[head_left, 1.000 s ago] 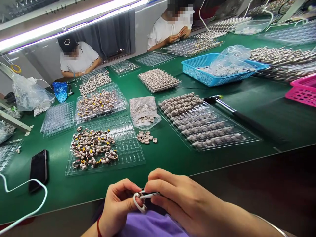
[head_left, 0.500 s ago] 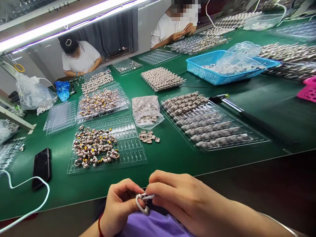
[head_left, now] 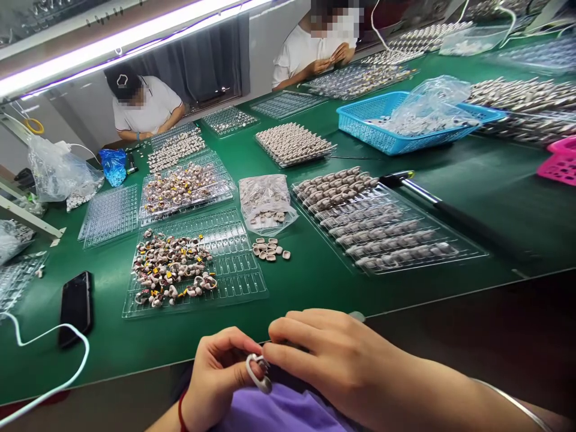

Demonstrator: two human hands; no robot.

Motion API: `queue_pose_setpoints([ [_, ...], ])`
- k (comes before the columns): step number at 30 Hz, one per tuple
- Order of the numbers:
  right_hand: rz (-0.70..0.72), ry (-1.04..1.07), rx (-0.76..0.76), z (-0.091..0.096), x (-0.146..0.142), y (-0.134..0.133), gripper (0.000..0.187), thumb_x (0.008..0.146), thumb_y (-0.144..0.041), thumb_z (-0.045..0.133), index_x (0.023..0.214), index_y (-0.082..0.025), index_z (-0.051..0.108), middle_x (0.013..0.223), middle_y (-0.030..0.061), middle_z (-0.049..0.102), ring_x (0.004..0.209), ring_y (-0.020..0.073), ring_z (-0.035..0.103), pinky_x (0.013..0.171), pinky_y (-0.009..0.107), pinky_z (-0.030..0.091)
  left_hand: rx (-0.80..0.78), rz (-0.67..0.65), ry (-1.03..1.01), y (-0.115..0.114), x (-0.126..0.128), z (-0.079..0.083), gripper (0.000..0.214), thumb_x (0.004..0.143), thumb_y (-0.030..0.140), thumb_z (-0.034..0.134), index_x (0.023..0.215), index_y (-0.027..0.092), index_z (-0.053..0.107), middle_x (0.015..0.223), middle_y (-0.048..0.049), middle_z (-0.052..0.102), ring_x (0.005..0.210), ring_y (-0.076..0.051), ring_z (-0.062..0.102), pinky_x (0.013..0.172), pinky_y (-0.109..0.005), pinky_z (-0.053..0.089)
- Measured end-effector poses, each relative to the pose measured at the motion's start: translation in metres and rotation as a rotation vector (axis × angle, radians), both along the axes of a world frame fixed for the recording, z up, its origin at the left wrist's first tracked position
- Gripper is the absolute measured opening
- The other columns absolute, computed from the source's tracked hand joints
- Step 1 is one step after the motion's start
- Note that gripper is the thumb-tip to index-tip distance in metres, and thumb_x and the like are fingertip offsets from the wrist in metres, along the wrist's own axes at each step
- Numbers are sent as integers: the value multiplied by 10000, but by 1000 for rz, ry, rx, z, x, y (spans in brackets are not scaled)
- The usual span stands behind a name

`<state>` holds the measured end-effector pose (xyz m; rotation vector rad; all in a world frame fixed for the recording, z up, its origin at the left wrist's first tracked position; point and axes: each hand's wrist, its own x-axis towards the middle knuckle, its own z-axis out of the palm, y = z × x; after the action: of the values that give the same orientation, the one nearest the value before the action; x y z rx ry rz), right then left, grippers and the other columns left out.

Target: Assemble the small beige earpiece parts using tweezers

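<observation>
Above my lap, at the table's front edge, my left hand (head_left: 220,375) pinches a small C-shaped earphone piece (head_left: 254,378), beige with a rounded silvery end, between thumb and forefinger. My right hand (head_left: 321,351) is closed beside it, its fingertips meeting the piece's upper end. A pale rounded tip (head_left: 357,316) sticks out behind the right knuckles, seemingly part of a slim tool in that hand; the fingers hide the rest. Past my hands, a clear tray (head_left: 243,288) bears a heap of similar earphone pieces (head_left: 173,267) with yellow bits. Several beige caps (head_left: 270,249) lie beside it.
A bag of caps (head_left: 265,201) and a tray with rows of grey pieces (head_left: 382,234) stand further back. A black-handled tool (head_left: 463,219), blue basket (head_left: 391,141) and phone (head_left: 76,306) lie around. Two people sit across the table. A white cable (head_left: 54,330) crosses the left.
The pale pointed tip between my right fingers has gone from sight, and a rounded tip now shows behind that hand. My left hand keeps the earphone piece almost in place.
</observation>
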<state>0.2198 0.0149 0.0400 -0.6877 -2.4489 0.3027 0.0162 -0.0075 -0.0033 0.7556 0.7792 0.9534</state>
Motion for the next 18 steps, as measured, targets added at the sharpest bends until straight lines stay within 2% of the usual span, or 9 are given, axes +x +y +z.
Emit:
queue_pose_setpoints([
  [2, 10, 26, 31, -3, 0, 2, 226, 971, -118, 400, 920, -170, 614, 764, 31, 611, 615, 154, 500, 563, 282, 328, -4, 7, 9, 0, 0, 0, 133, 660, 190, 855, 763, 167, 773, 670, 1, 686, 583, -74, 603, 574, -167, 487],
  [4, -9, 61, -12, -4, 2, 2, 236, 977, -122, 398, 894, -171, 613, 751, 28, 601, 602, 147, 490, 553, 274, 333, 2, 11, 22, 0, -1, 0, 128, 669, 204, 850, 772, 172, 779, 674, -3, 690, 576, -74, 606, 570, -169, 486],
  [9, -39, 190, -340, -1, 7, -1, 129, 953, -124, 483, 999, -154, 600, 793, 31, 605, 662, 135, 542, 600, 230, 418, 35, 9, 55, -1, -1, 0, 103, 695, 224, 833, 781, 190, 790, 666, -1, 678, 568, -78, 611, 559, -169, 481],
  [12, -50, 211, -463, -1, 9, -3, 156, 898, -107, 569, 1042, -163, 589, 821, 20, 600, 668, 129, 549, 598, 217, 431, 64, 14, 88, -1, -2, -1, 102, 708, 235, 824, 800, 200, 797, 701, -1, 663, 584, -80, 614, 571, -175, 485],
  [15, -31, 230, -500, -4, 8, -4, 153, 888, -109, 579, 1023, -180, 592, 822, 15, 587, 673, 130, 551, 598, 216, 434, 97, 13, 118, -1, -3, -1, 104, 710, 241, 822, 804, 203, 801, 719, -2, 648, 601, -85, 614, 591, -186, 491],
  [18, -39, 217, -496, -7, 5, -6, 249, 881, -122, 584, 1115, -197, 542, 898, 27, 604, 719, 145, 564, 622, 231, 441, 109, 5, 111, -1, -3, -1, 108, 709, 250, 822, 808, 214, 802, 712, -1, 641, 594, -94, 618, 591, -201, 497],
])
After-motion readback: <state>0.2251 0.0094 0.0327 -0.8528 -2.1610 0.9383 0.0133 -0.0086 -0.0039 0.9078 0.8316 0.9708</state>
